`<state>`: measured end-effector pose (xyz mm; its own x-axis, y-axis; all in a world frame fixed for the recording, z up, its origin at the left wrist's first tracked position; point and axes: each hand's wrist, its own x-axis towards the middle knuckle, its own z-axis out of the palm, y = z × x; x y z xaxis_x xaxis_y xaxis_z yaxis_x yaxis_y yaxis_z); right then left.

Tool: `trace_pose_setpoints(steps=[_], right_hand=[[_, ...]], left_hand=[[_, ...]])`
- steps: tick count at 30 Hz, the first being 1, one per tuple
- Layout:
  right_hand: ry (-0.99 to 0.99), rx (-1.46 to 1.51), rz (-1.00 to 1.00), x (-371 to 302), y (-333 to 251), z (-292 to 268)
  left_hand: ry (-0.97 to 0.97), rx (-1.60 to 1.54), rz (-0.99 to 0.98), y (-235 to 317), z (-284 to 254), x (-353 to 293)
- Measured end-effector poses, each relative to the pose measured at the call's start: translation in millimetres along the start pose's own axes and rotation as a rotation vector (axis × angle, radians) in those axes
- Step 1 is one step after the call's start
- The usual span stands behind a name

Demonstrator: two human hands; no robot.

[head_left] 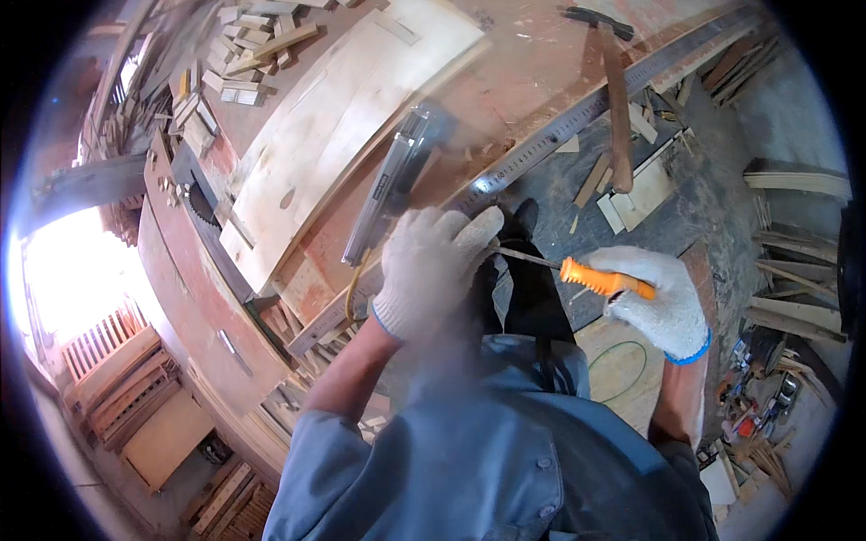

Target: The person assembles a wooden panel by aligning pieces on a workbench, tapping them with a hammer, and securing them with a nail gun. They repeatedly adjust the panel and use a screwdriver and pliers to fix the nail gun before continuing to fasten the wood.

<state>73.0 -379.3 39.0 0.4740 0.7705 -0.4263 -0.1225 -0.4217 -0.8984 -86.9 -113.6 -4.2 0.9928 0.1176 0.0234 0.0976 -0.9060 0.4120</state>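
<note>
My right hand, in a white knit glove with a blue cuff edge, grips the orange ribbed handle of a screwdriver. The shaft points left, toward my left hand. That hand wears a matching glove and is closed, its fingertips at the end of the shaft; whatever they pinch is hidden. Just beyond it, on the reddish workbench, lies a long silver tool that looks like a nail gun, its far end blurred. A yellow hose runs beside my left wrist.
A long metal ruler follows the bench edge. Across it lies a hammer, its wooden handle overhanging. Large pale wooden panels cover the bench, with small wood blocks behind. A saw blade shows at left; wood scraps litter the floor.
</note>
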Motion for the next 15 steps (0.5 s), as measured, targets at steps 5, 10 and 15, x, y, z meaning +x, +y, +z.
trace_pose_setpoints(steps=[5, 10, 15], right_hand=[[-0.064, -0.293, -0.062, 55, -17, -27], [-0.159, -0.388, -0.057, 114, -40, -60], [-0.231, -0.491, -0.107, 160, -44, -65]], left_hand=[[0.209, 0.022, -0.232, -20, -11, 29], [0.179, -0.022, -0.731, -56, 25, 25], [0.219, 0.029, -0.877, -73, 46, 30]])
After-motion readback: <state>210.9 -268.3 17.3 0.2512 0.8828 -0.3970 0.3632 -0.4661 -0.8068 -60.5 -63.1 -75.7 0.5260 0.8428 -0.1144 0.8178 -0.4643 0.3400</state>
